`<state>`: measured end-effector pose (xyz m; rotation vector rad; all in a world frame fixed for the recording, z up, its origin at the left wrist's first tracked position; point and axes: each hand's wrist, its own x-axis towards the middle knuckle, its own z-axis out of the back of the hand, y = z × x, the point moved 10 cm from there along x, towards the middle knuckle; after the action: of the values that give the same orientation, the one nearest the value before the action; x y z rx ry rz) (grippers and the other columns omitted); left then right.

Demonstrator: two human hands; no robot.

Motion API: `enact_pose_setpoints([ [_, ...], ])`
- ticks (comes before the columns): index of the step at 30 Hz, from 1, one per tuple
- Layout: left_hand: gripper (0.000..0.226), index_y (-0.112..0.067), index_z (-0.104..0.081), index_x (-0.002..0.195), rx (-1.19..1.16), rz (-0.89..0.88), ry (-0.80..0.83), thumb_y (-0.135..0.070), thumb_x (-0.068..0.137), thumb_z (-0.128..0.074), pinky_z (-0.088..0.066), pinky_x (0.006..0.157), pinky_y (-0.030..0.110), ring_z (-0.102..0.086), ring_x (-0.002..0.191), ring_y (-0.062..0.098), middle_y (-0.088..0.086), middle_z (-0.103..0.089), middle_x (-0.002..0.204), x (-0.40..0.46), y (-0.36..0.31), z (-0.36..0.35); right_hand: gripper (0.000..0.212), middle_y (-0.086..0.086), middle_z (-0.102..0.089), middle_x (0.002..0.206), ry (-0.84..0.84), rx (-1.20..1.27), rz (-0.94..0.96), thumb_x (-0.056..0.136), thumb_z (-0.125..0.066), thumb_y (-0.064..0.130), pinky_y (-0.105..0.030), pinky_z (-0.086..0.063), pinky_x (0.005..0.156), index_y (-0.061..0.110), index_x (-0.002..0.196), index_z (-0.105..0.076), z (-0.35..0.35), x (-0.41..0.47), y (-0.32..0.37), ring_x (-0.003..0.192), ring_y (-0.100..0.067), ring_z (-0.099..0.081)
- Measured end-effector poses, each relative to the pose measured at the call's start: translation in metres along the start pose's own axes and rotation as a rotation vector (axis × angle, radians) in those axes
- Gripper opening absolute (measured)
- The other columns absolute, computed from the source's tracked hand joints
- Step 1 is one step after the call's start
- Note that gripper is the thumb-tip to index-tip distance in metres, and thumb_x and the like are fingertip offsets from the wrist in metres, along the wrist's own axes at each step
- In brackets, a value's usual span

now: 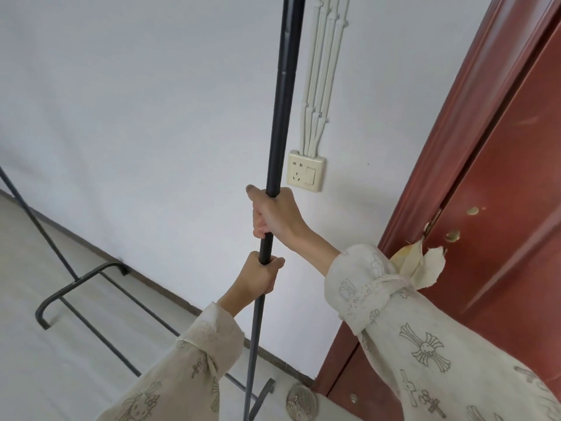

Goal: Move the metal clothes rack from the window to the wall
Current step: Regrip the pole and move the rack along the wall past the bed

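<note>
The metal clothes rack (282,95) is black; its near upright pole runs from the top of the view down to the floor. My right hand (273,212) grips this pole at mid height. Just below it, my left hand (261,276) is closed around the same pole. The rack's curved foot bar (76,284) rests on the pale floor at the left, close to the white wall (151,101). A second thin upright (18,196) shows at the far left edge. The rack's top is out of view.
A wall socket (306,171) with white cable conduits (321,71) sits right behind the pole. A red-brown door (501,223) stands at the right, torn tape at its edge. A round floor drain cover (301,402) lies by the door's foot. A dark skirting board (170,290) lines the wall.
</note>
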<state>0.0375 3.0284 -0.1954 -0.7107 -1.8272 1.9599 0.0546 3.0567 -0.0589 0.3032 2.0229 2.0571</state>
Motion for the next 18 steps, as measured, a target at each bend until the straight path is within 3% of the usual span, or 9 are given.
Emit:
enact_pose_setpoints([
  [9, 0.051, -0.019, -0.023, 0.044, -0.01, 0.034, -0.123, 0.0, 0.085, -0.045, -0.019, 0.039, 0.021, -0.02, 0.032, 0.012, -0.007, -0.023, 0.034, 0.041, -0.005, -0.009, 0.044, 0.008, -0.022, 0.035, 0.112, 0.014, 0.034, 0.088, -0.046, 0.014, -0.023, -0.02, 0.041, 0.021, 0.053, -0.022, 0.023, 0.044, 0.0, 0.032, -0.014, -0.019],
  [18, 0.043, -0.015, -0.029, 0.045, 0.058, 0.084, -0.438, -0.008, 0.083, -0.048, -0.029, 0.045, 0.024, -0.03, 0.032, 0.011, -0.004, -0.034, 0.034, 0.053, -0.012, -0.007, 0.041, 0.005, -0.023, 0.04, 0.247, 0.01, 0.064, 0.091, -0.044, 0.015, -0.026, -0.021, 0.043, 0.02, 0.056, -0.022, 0.035, 0.07, 0.003, 0.034, -0.013, -0.021],
])
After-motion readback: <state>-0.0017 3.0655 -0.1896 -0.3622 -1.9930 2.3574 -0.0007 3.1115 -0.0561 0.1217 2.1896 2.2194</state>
